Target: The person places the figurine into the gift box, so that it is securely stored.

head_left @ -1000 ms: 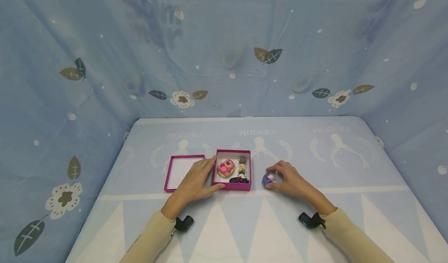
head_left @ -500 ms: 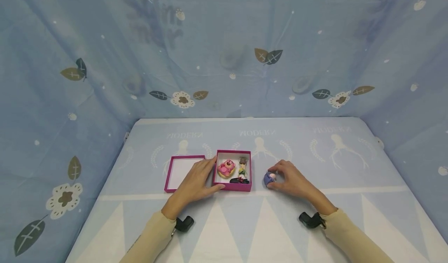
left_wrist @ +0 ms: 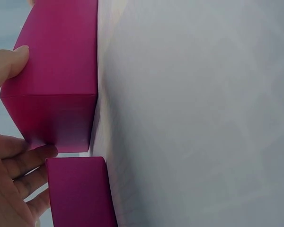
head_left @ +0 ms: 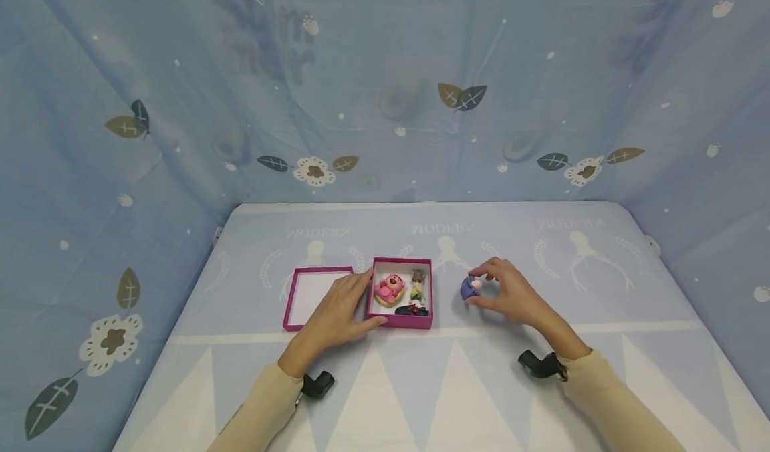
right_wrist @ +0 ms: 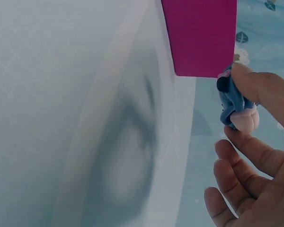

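Observation:
A magenta box [head_left: 400, 322] stands at the middle of the table. Inside it lie a pink bear figurine [head_left: 390, 290], a small figurine with a brown top and green-yellow body [head_left: 417, 285], and a black figurine with red on it [head_left: 412, 310]. My left hand [head_left: 338, 310] holds the box by its left front corner, its thumb [left_wrist: 19, 61] against the front wall. To the right of the box, my right hand [head_left: 508, 293] pinches a blue-purple figurine [right_wrist: 234, 101] between thumb and index finger, above the table; the other fingers are loosely bent.
The magenta-rimmed lid [head_left: 293, 298] lies to the left of the box, white inside up, partly covered by my left hand. A patterned cloth covers the table [head_left: 541, 385]. Blue patterned fabric [head_left: 385, 71] hangs behind and at both sides.
My right hand has lifted the blue-purple figurine off the table, moving slightly away from me and to the right. My left hand and the box have stayed in place.

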